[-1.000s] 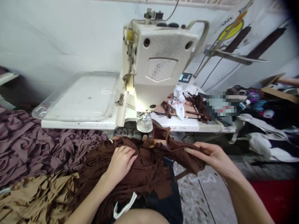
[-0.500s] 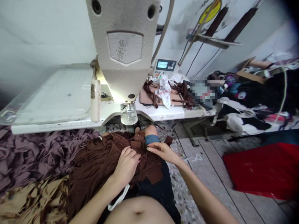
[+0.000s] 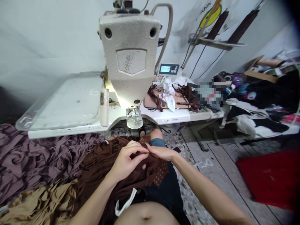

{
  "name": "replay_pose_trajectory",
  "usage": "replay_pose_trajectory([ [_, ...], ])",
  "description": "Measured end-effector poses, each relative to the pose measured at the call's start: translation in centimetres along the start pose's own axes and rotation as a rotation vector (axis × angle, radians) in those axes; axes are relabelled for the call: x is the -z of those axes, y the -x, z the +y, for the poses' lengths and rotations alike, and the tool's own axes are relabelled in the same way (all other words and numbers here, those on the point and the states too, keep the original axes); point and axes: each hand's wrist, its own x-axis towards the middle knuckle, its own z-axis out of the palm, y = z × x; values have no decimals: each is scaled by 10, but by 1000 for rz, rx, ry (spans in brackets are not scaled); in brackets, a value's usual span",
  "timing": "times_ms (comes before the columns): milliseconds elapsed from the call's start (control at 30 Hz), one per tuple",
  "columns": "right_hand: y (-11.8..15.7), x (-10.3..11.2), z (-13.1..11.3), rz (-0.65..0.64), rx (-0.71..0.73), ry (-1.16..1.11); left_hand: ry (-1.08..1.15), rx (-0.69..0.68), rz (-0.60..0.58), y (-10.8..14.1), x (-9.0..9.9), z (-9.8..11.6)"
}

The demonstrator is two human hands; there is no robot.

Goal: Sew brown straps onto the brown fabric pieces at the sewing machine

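Note:
Dark brown fabric (image 3: pixel 100 168) lies bunched over my lap, with a dotted piece (image 3: pixel 160 175) near its right end. Over the fabric, my left hand (image 3: pixel 131 159) is curled, its thumb and fingertips pressed together on a bit of the brown cloth. My right hand (image 3: pixel 160 152) meets it from the right, fingertips touching the left hand's fingertips; what lies between its own fingers is hidden. Just beyond my hands stands the head of a sewing machine (image 3: pixel 131 62), with a clear guard (image 3: pixel 134 118) at its needle area.
The white table edge (image 3: pixel 70 132) runs across in front. Brown and white scraps (image 3: pixel 168 93) lie on it, right of the machine, below a control panel (image 3: pixel 167 70). Mauve fabric (image 3: pixel 47 159) and tan fabric (image 3: pixel 44 200) are heaped at left. Red material (image 3: pixel 269 178) lies at right.
The view has shifted, showing more of the machine's top. My hands have come together, and the dotted side of the brown cloth now shows more at the right.

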Motion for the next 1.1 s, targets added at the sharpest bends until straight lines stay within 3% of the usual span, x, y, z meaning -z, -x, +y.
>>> replay_pose_trajectory([
  [100,7,7,-13,-137,-28,-14,20,-18,-30,-4,1,9],
  [200,14,13,-27,-163,9,-81,9,-41,-36,-10,4,14],
  [333,25,20,-41,45,75,-103,-112,-41,24,-9,7,1],
  [433,36,21,-47,227,76,-56,-195,54,82,3,9,-16],
  [567,41,7,-55,305,79,19,-252,173,26,14,7,-27],
  [800,23,-20,-66,333,244,28,-185,206,-9,2,-8,-10],
  [1000,19,-21,-77,426,270,13,-5,256,-7,-6,-9,4],
  [1100,18,-21,-87,473,289,28,-23,236,36,-9,-3,15],
])
